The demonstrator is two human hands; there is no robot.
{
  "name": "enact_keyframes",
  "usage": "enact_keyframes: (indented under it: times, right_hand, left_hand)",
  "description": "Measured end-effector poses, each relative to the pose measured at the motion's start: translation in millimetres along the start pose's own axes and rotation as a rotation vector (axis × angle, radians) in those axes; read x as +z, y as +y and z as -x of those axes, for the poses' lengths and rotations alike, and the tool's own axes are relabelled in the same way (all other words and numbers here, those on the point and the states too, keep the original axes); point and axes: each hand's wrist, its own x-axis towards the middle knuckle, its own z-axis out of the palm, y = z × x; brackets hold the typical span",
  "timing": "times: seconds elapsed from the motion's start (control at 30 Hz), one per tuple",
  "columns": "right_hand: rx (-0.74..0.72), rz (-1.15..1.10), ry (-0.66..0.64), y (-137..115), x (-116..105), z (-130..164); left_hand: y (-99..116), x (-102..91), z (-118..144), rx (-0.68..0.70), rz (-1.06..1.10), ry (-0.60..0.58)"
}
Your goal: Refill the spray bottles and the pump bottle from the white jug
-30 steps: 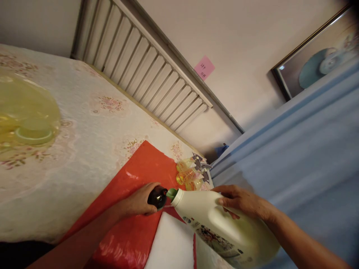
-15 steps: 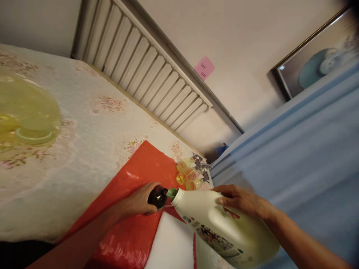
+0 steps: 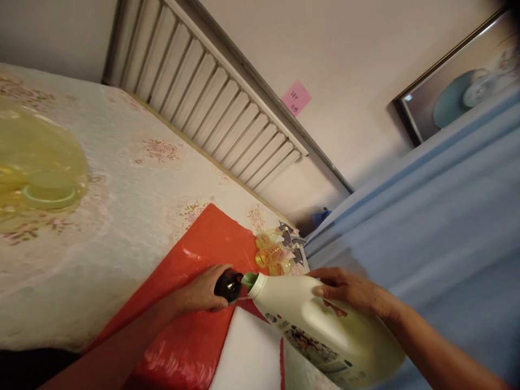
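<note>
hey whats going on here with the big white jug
A person is tipping a large white jug with the right hand, so that its green spout meets the mouth of a small dark bottle. The left hand grips that bottle on a red sheet spread over a floral tablecloth. Whether liquid is flowing cannot be seen. A few small yellowish spray bottles lie just beyond.

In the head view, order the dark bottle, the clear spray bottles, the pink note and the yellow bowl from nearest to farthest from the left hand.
1. Dark bottle: held in the left hand.
2. Clear spray bottles: just beyond, at the red sheet's far corner.
3. Pink note: up on the wall.
4. Yellow bowl: far left on the table.
</note>
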Motion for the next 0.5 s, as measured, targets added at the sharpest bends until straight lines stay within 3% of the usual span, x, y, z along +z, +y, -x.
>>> enact_keyframes:
  times: [0.5]
  right_hand:
    - [0.006,-0.007,0.028,2.2,2.9,0.5]
  left_hand:
    - [7.4,-1.6,2.3,-0.026,0.017,-0.015]
